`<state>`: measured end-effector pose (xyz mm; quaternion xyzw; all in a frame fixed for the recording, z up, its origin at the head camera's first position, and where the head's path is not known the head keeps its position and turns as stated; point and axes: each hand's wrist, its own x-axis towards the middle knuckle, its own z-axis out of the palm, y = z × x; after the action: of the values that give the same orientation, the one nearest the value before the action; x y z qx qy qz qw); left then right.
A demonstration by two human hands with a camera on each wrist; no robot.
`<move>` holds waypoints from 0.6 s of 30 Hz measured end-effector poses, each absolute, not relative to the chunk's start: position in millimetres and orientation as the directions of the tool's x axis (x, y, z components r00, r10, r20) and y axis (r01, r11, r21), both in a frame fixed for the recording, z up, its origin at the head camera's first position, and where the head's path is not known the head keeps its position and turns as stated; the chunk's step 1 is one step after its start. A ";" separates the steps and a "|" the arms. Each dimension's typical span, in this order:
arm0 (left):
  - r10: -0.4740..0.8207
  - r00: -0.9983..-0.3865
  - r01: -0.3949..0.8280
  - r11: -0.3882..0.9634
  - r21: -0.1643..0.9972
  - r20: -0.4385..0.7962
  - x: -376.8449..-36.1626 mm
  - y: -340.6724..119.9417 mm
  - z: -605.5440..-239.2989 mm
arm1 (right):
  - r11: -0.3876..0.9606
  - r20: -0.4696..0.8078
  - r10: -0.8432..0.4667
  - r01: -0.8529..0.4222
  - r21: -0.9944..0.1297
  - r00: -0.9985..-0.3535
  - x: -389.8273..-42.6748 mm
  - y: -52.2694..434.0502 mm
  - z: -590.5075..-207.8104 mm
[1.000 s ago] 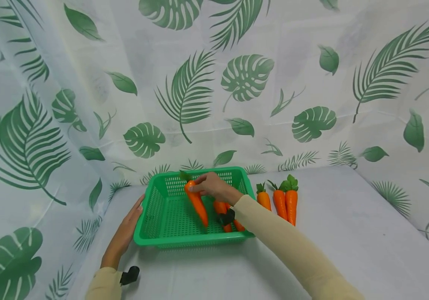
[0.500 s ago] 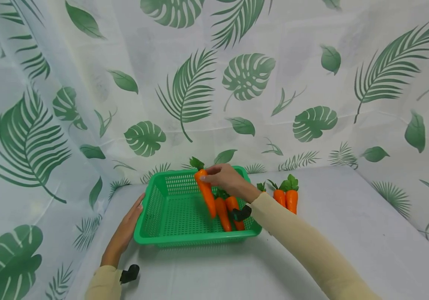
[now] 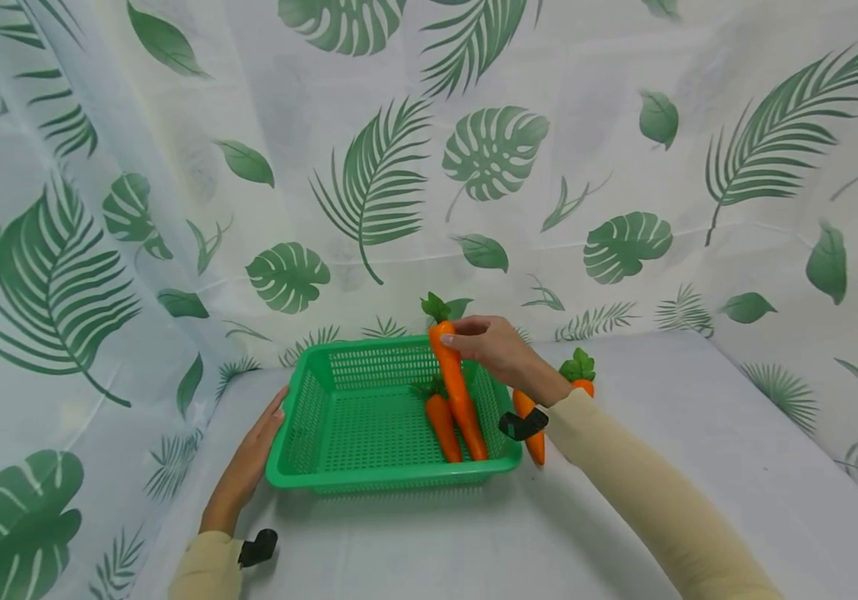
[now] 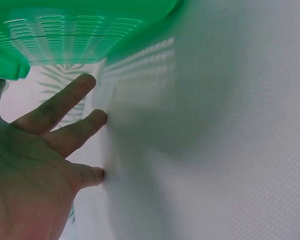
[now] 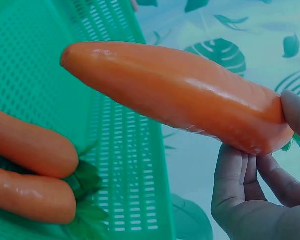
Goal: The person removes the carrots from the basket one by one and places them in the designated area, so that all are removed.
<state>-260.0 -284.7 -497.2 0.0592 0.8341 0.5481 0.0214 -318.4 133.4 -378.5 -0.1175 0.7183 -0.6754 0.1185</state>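
Observation:
My right hand [image 3: 500, 346] pinches an orange carrot [image 3: 450, 367] by its thick end, just below the green leaves. The carrot hangs tip down over the right side of a green perforated basket [image 3: 391, 477]. Two more carrots lie in the basket; the right wrist view shows an upper carrot [image 5: 32, 145] and a lower carrot [image 5: 35, 197] side by side. In the head view the held carrot partly covers one of them. My left hand [image 3: 252, 454] rests against the basket's left wall, its fingers spread in the left wrist view, several tips touching the tabletop.
To the right of the basket lie more carrots, largely hidden by my right forearm: one carrot [image 3: 537, 446] near the basket wall and a leafy carrot top [image 3: 579, 365] farther right. A white table [image 3: 699, 433] and leaf-printed cloth [image 3: 414, 192] surround the basket.
My right hand has lifted the carrot and carried it rightward, from the basket's middle to above its right side. The left hand stays in place at the basket.

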 end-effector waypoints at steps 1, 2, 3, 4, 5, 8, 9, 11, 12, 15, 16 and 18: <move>0.123 -0.992 0.075 0.394 0.916 0.029 -259.9 -284.6 -497.0 | 0.069 -0.012 -0.327 -0.011 -0.998 -0.945 -317.2 136.5 -377.6; 0.123 -0.992 0.074 0.394 0.916 0.028 -259.9 -284.5 -497.1 | 0.078 -0.015 -0.323 -0.011 -0.997 -0.946 -315.9 139.4 -376.7; 0.126 -0.992 0.075 0.396 0.915 0.027 -260.4 -284.3 -497.4 | 0.080 -0.014 -0.322 -0.013 -0.997 -0.947 -314.7 142.1 -375.9; 0.125 -0.992 0.075 0.397 0.915 0.027 -260.4 -284.6 -497.2 | 0.081 -0.012 -0.321 -0.015 -0.997 -0.947 -313.6 144.4 -374.9; 0.125 -0.992 0.074 0.399 0.914 0.025 -260.3 -284.8 -496.9 | 0.084 -0.012 -0.317 -0.016 -0.996 -0.949 -312.5 146.4 -374.0; 0.126 -0.992 0.076 0.399 0.914 0.027 -260.0 -285.7 -497.5 | 0.059 0.001 -0.309 -0.021 -0.998 -0.951 -309.8 151.3 -373.2; 0.126 -0.992 0.078 0.398 0.914 0.030 -259.9 -285.8 -497.6 | 0.048 0.008 -0.309 -0.024 -0.999 -0.951 -308.8 153.1 -373.2; 0.125 -0.992 0.082 0.394 0.915 0.035 -259.1 -286.2 -497.5 | 0.038 0.012 -0.300 -0.024 -0.999 -0.954 -306.9 156.6 -373.3; 0.126 -0.991 0.085 0.394 0.915 0.038 -259.2 -286.3 -497.6 | 0.029 0.014 -0.297 -0.024 -0.999 -0.955 -306.3 158.6 -373.7; 0.130 -0.991 0.092 0.393 0.915 0.044 -258.8 -285.9 -497.4 | 0.034 0.010 -0.282 -0.020 -0.999 -0.959 -303.9 166.4 -375.1; 0.132 -0.990 0.093 0.393 0.915 0.045 -258.8 -285.7 -497.4 | 0.039 0.007 -0.275 -0.019 -0.999 -0.961 -303.2 169.1 -375.7; 0.134 -0.990 0.096 0.392 0.915 0.046 -259.0 -285.4 -497.9 | 0.057 0.003 -0.265 -0.019 -0.998 -0.964 -301.6 175.6 -377.1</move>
<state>-259.0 -285.4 -497.9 0.0687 0.8342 0.5468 0.0174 -301.6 175.6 -377.1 -0.0985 0.7214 -0.6795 0.0905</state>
